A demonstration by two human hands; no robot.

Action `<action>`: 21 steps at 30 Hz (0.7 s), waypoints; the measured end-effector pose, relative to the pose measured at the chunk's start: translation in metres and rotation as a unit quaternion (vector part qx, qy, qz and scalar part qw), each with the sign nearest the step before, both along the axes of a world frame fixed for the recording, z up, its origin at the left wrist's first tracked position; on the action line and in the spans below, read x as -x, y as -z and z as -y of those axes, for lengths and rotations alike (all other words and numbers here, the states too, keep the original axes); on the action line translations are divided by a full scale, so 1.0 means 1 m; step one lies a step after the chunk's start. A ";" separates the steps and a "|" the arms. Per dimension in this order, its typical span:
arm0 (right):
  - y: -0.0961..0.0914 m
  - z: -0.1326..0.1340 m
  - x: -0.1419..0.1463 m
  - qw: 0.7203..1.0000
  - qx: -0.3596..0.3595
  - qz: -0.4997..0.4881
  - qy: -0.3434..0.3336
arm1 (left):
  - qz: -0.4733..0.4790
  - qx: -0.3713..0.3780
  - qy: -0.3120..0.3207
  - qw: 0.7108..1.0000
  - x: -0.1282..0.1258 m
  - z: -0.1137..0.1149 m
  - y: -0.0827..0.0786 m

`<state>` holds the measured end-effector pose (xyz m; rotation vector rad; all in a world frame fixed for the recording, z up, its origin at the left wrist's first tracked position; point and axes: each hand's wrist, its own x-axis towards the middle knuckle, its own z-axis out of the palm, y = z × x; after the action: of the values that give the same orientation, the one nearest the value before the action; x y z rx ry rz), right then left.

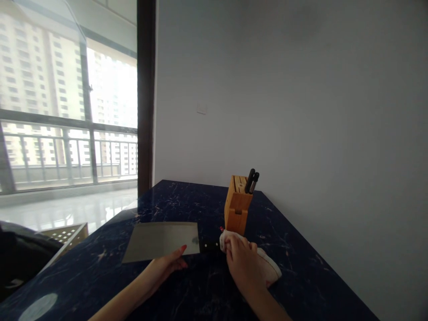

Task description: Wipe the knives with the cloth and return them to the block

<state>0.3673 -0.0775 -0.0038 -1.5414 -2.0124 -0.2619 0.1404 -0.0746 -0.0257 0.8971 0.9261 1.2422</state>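
A broad cleaver (162, 240) lies flat on the dark blue marble counter (187, 200), blade to the left, dark handle to the right. My left hand (169, 263) rests at the blade's near edge, thumb touching the steel, fingers curled. My right hand (242, 261) is closed round a white cloth (267, 267) and presses it over the cleaver's handle end. Just behind stands a wooden knife block (237, 207) with two black-handled knives (251, 180) in it.
A plain white wall runs along the counter's right and far sides. To the left are a dark window post, a large window and a balcony railing. A perforated beige basket (67, 234) sits below the counter's left edge. A pale round mark (38, 306) shows near the front left.
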 end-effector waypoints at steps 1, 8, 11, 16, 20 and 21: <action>-0.001 0.001 0.000 1.000 0.003 -0.008 -0.027 | 0.009 0.001 -0.001 1.000 0.001 -0.001 0.001; -0.001 0.000 0.000 0.999 0.002 -0.019 -0.044 | 0.047 0.007 0.011 0.999 0.004 0.001 0.002; 0.001 -0.002 -0.002 1.000 0.002 -0.021 0.018 | 0.076 0.042 0.022 0.996 0.007 0.002 -0.001; 0.000 -0.003 -0.003 0.997 -0.008 -0.028 0.076 | 0.094 0.077 0.005 0.993 0.011 0.000 -0.002; 0.001 -0.003 -0.003 0.997 -0.007 -0.018 0.070 | 0.106 0.077 0.008 0.991 0.012 -0.002 0.000; 0.001 -0.003 -0.003 0.998 -0.004 -0.013 0.064 | 0.105 0.076 0.009 0.992 0.012 -0.002 0.000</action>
<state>0.3703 -0.0742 -0.0048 -1.6628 -1.8932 -0.2986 0.1285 -0.0724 -0.0259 0.6395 0.8300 1.2082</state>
